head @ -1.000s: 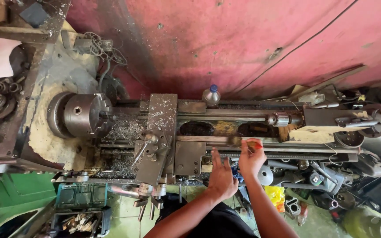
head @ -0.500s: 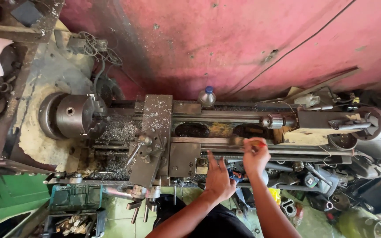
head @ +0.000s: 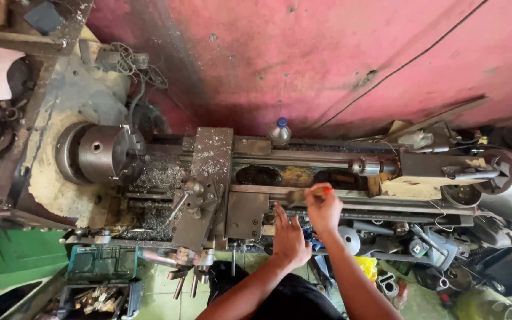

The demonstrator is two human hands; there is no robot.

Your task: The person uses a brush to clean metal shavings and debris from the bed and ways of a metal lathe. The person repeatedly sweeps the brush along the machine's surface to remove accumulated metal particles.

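1. The orange-handled brush (head: 304,194) in the right hand (head: 325,209) is showing as a motion-blurred smear, so its bristles cannot be made out.
2. The right hand's fingers are wrapping over the handle, hiding most of it.
3. The left hand (head: 288,237) is covering part of the grey metal lathe bed (head: 339,160) front.
4. Both forearms are running off the bottom edge.
5. The green tool tray (head: 99,278) is holding contents too small to tell.

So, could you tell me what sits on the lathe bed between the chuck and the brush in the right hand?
In the head view, the carriage with its tool post sits between chuck and brush, metal chips beside it.
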